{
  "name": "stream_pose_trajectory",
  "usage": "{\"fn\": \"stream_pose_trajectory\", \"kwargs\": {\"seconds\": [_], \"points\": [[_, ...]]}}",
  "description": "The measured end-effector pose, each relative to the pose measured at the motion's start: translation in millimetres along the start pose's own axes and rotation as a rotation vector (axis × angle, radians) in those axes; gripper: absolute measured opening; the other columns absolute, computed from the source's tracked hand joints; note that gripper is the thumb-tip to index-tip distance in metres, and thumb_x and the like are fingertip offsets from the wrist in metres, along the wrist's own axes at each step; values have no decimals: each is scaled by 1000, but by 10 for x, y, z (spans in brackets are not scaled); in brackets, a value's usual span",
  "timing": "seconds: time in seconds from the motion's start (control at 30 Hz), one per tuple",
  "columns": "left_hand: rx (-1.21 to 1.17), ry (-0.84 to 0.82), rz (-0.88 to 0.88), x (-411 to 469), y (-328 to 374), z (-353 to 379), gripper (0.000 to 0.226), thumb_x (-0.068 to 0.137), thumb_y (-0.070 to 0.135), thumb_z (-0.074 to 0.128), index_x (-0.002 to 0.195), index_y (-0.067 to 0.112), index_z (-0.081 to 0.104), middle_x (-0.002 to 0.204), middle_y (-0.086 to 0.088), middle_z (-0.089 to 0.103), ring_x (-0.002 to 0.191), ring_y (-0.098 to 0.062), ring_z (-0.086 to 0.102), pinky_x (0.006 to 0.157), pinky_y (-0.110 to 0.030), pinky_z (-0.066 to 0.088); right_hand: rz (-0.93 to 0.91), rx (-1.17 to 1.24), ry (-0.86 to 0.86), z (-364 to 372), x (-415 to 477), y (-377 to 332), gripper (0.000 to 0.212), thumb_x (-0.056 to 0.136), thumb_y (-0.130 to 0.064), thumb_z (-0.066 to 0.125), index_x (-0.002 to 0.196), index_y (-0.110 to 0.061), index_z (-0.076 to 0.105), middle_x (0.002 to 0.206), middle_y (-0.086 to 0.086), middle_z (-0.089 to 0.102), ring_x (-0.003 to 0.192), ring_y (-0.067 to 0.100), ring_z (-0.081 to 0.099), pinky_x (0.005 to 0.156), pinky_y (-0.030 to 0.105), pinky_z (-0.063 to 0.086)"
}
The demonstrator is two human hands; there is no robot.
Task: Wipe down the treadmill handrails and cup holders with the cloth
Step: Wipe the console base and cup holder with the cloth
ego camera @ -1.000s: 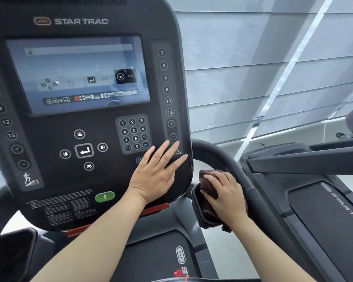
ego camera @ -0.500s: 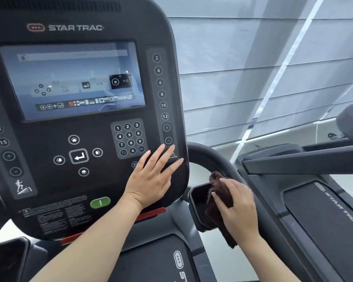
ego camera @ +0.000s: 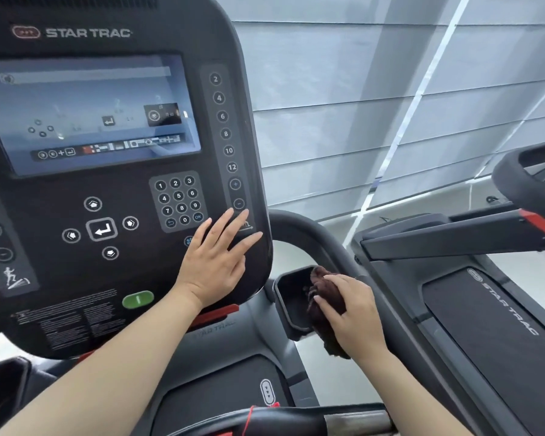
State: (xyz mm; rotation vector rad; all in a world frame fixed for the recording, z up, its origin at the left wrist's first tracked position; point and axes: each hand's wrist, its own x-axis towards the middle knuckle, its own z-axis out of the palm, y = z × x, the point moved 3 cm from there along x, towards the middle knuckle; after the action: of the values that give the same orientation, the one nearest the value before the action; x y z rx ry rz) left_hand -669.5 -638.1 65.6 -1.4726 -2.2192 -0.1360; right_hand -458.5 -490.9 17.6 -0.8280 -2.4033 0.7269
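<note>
The right grip [ego camera: 353, 313] has its fingers curled over the dark cloth [ego camera: 323, 297], pressing it against the right inner wall of the cup holder [ego camera: 288, 297]. One end of the cloth hangs over the near rim. I judge this holder to be mid-wipe. Whether the handrail [ego camera: 312, 234] curving behind it is done cannot be told, and the left side, mostly out of view, may remain. The left grip [ego camera: 216, 262] lies spread flat on the console [ego camera: 107, 278], at its lower right corner. The surfaces are dark matte plastic. Another treadmill [ego camera: 485, 309] stands to the right, and grey blinds [ego camera: 359, 105] cover the far window.
</note>
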Motion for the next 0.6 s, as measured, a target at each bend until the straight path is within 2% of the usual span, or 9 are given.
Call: {"fn": "stream_pose_trajectory", "kwargs": {"seconds": [0.07,0.13,0.23,0.33,0.37,0.43,0.5,0.6], "points": [[-102,-31,-41,-13,59,-54,48,85,28,41,132,32,44,149,-4,35,139,-24,24,114,-48,13,-11,100,45,-174,-70,12,31,83,-31,67,112,-27,59,110,-12,60,106,14,48,92,24,34],[-175,-59,-45,-26,186,-98,46,85,28,42,130,33,46,148,-1,38,139,-21,26,113,-52,10,-15,119,102,-374,-138,37,30,83,-36,65,112,-31,57,107,-16,59,103,7,46,91,16,30],[-279,-98,-27,-45,476,-117,42,85,23,51,126,30,52,144,-1,43,138,-23,31,111,-52,13,-1,111,160,-663,-225,99,31,83,-43,61,113,-39,54,107,-20,56,103,1,44,89,12,30],[-423,-169,-78,-97,797,-78,44,85,23,54,128,28,49,146,0,40,140,-20,26,113,-46,12,-17,58,195,-905,-300,186,34,82,-46,58,115,-39,52,109,-23,55,106,0,43,91,10,29],[-468,-190,-103,-126,901,-61,44,86,25,52,130,29,47,146,1,38,140,-19,24,113,-43,11,-27,24,205,-949,-333,229,35,83,-47,58,115,-37,52,110,-21,56,106,3,43,93,13,30],[-537,-219,-141,-183,1104,-44,46,88,29,49,133,30,42,146,3,37,139,-17,24,114,-40,12,-12,-44,181,-938,-409,337,35,84,-46,58,115,-31,54,111,-13,59,106,11,47,92,27,36],[-581,-255,-153,-226,1291,-42,47,89,31,47,136,31,39,147,5,34,139,-16,22,115,-37,13,58,-147,103,-813,-485,450,34,83,-42,63,113,-26,57,112,-5,62,106,21,51,85,39,44],[-587,-343,-150,-281,1571,-34,48,92,34,43,139,31,34,151,7,27,142,-13,13,117,-36,13,95,-355,-3,-604,-548,551,41,81,-41,65,117,-23,59,119,1,61,110,29,52,81,43,46]]}}
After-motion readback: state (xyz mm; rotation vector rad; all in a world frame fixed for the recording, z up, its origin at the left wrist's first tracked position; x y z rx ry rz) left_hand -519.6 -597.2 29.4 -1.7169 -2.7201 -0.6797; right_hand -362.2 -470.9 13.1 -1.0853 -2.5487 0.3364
